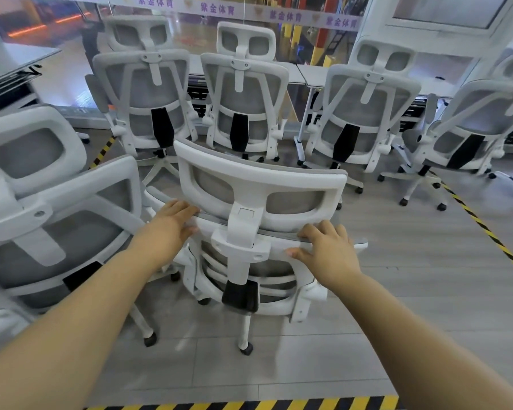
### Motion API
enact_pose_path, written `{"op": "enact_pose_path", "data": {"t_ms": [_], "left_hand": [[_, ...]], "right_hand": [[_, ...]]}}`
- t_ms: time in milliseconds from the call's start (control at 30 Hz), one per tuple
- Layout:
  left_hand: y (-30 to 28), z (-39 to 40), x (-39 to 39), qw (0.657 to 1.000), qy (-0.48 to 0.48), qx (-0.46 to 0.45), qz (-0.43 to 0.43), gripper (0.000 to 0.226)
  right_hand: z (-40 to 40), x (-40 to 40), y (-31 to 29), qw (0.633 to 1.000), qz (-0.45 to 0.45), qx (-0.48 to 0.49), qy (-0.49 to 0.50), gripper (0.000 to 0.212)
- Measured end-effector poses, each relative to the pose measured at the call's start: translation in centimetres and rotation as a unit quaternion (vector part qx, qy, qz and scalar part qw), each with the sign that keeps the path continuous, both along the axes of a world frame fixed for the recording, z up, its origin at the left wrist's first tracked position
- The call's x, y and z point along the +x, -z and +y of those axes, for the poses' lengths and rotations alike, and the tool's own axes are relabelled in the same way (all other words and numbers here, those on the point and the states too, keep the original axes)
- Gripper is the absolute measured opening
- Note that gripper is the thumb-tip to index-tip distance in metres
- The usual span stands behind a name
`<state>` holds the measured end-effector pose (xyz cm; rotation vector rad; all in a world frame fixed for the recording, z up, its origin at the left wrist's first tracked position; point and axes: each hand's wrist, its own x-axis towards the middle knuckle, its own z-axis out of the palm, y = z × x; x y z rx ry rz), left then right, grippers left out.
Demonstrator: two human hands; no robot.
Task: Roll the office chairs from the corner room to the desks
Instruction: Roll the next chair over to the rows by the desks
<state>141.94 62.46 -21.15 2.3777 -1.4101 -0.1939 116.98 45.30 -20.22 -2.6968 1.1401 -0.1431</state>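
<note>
Centre of frame: office chair [259, 184], white frame, grey mesh, seen from behind, standing on grey floor [397, 291]. Left hand [168, 229] grips the top edge of its backrest left of the headrest post, fingers curled over; right hand [328, 253] grips the same edge at right. Upper frame: row of four like chairs [245, 93] facing desks [296, 71]. Left edge: another chair [42, 202], close beside. Yellow-black floor tape [249, 405], lower edge and right.

ahead: row of chairs [243, 105] blocks | left: chair [42, 202] close | right: bare floor [412, 276]
</note>
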Motion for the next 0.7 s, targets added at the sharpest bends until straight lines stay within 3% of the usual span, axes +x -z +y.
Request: {"op": "enact_pose_path", "data": {"t_ms": [133,267,467,700], "left_hand": [[-0.8,0.6,-0.8,0.998,-0.038,0.055,0.005,0.052],[-2.5,1.4,-2.6,0.99,-0.079,0.112,0.003,0.063],[-3.4,4.2,-6.3,0.977,-0.129,0.169,-0.024,0.044],[-2.5,10.7,-11.6,0.952,-0.206,0.218,0.055,0.043]], "right_hand": [[-0.1,0.9,-0.9,1.0,0.011,0.021,-0.02,0.049],[-0.4,1.3,-2.6,0.993,0.084,0.027,-0.072,0.049],[-1.3,0.8,-5.1,0.972,0.179,-0.006,-0.152,0.05],[1.6,-0.3,-6.9,0.949,0.225,0.007,-0.219,0.054]]}}
